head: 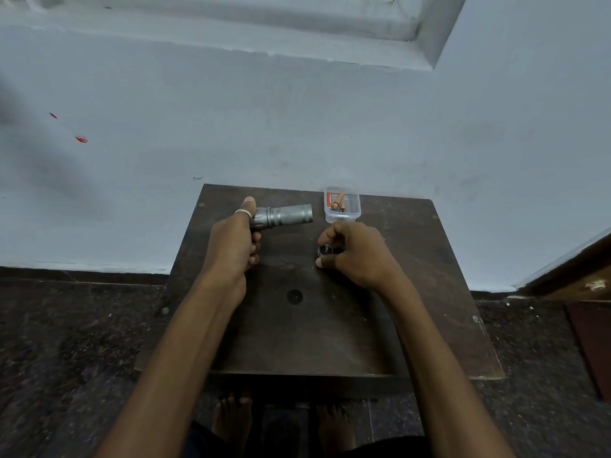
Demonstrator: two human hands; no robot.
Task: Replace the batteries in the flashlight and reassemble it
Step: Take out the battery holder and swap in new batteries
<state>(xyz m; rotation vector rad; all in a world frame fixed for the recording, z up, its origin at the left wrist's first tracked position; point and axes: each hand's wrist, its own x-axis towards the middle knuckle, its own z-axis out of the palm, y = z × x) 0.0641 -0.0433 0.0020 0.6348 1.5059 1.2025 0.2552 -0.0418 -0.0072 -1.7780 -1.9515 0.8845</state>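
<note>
Dark counter (314, 335) against a pale blue wall. My left hand (231, 246): fingers curled round the head of the flashlight (284, 215), open end pointing right. Right of the flashlight, nearer me: tail cap (325, 251), spring up, pinched by my right hand (360, 256). Just right of the flashlight: tub (340, 218) of batteries (337, 200). I'd park the cap spring-up, clear of the tub.

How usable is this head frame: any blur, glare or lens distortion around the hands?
Head view: dim, flat light, no glare; the wide lens stretches the forearms; flashlight, left hand, cap in the right hand and battery box look fairly sharp; the wall at left is smeared.
</note>
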